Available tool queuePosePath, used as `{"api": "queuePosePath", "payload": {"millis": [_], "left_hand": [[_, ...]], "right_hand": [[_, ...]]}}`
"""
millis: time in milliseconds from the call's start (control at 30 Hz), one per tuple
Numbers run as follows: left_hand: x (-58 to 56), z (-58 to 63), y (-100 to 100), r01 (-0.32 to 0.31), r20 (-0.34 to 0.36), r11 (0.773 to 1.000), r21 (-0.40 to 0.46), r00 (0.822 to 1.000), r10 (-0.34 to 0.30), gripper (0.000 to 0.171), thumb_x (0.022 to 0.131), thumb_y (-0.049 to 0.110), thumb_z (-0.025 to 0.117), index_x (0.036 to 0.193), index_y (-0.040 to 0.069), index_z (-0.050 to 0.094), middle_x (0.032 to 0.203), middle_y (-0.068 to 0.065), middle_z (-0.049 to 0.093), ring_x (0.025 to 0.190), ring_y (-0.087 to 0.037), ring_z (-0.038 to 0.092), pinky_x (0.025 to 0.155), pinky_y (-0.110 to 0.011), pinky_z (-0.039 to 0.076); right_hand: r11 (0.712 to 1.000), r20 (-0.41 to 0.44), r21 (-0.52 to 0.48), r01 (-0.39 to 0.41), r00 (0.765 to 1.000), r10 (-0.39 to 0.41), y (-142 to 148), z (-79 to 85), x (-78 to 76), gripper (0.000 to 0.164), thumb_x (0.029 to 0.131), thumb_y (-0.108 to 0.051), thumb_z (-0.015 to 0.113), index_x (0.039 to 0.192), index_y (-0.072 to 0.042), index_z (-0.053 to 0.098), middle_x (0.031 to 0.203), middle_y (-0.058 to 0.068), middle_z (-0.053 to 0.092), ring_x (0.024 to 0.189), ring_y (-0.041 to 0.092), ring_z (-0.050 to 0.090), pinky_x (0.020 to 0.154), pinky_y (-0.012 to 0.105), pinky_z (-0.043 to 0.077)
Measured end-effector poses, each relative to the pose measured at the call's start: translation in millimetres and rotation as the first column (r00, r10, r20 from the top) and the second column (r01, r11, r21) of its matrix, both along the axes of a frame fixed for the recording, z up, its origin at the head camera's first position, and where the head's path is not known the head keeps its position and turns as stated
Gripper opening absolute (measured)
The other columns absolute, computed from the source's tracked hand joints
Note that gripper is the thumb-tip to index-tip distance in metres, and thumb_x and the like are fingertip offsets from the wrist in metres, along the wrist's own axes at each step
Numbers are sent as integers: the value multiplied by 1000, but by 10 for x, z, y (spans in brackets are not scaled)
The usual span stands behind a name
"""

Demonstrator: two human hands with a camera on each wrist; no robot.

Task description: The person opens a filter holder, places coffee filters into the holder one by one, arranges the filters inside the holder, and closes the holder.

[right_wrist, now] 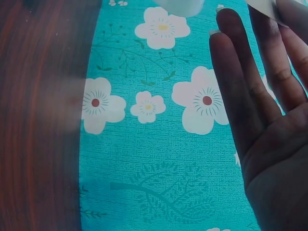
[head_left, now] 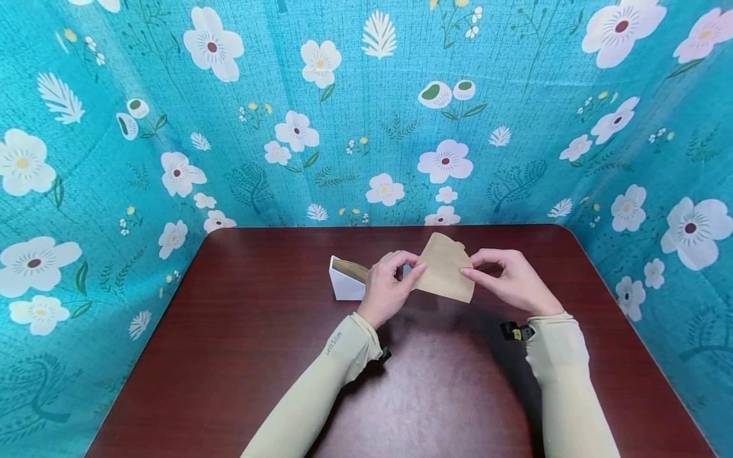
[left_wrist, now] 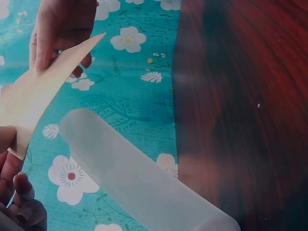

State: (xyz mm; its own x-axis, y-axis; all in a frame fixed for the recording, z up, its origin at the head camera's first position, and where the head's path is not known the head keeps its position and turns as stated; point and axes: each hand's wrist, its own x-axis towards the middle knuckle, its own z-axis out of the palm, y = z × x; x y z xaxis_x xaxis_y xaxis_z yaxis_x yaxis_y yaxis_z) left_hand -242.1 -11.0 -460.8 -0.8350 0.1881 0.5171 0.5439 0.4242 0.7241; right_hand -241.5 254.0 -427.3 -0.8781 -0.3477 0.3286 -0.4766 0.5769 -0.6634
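A flat brown paper piece (head_left: 443, 267), shaped like a coffee filter, is held up over the table between both hands. My left hand (head_left: 389, 289) pinches its left edge between thumb and index finger. On the opposite edge, the thumb and index finger of my right hand (head_left: 512, 280) pinch it too; the other fingers extend loosely in the right wrist view. Just left of my left hand stands a white box (head_left: 348, 289) with its top open and more brown paper inside, partly hidden by the hand. The left wrist view shows a frosted cylinder (left_wrist: 139, 173) standing behind the paper.
A dark red-brown wooden table (head_left: 246, 356) lies under both hands. Teal flowered cloth (head_left: 355, 114) hangs along its back and sides. Both forearms wear pale sleeves (head_left: 564, 375), with a small dark camera (head_left: 515, 331) at the right wrist.
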Motion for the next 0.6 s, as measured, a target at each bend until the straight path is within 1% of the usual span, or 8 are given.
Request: {"api": "queuePosePath", "payload": {"millis": [133, 300, 500, 600], "left_hand": [[-4, -3, -12, 11, 2, 1000, 4, 1000, -11, 12, 97, 27, 74, 103, 16, 75, 89, 4, 68, 75, -19, 58, 67, -25, 46], [-11, 10, -31, 20, 1, 1000, 17, 1000, -20, 14, 97, 27, 74, 104, 16, 75, 91, 3, 70, 79, -20, 59, 69, -30, 49], [0, 7, -48, 16, 22, 1000, -13, 1000, -16, 13, 97, 27, 74, 103, 15, 75, 90, 2, 68, 78, -14, 56, 68, -26, 47], [-6, 11, -51, 22, 7, 1000, -4, 1000, -21, 13, 97, 27, 74, 104, 15, 74, 90, 2, 69, 80, -13, 56, 69, -26, 47]], "right_hand": [[1000, 10, 11, -5, 1000, 5, -2, 15, 8, 12, 89, -18, 83, 100, -21, 78, 89, -5, 74, 79, 9, 61, 70, 22, 54], [999, -9, 23, -32, 999, 33, -5, 37, 5, 11, 90, -16, 82, 100, -21, 78, 89, -6, 74, 78, 9, 62, 70, 24, 56], [1000, -2, 8, 4, 1000, -4, -24, 54, 9, 14, 89, -15, 83, 100, -24, 78, 90, -8, 74, 79, 10, 64, 70, 24, 58], [1000, 5, 6, 6, 1000, -6, -27, 68, 14, 14, 89, -16, 82, 101, -23, 79, 90, -7, 75, 79, 11, 65, 70, 26, 59]]}}
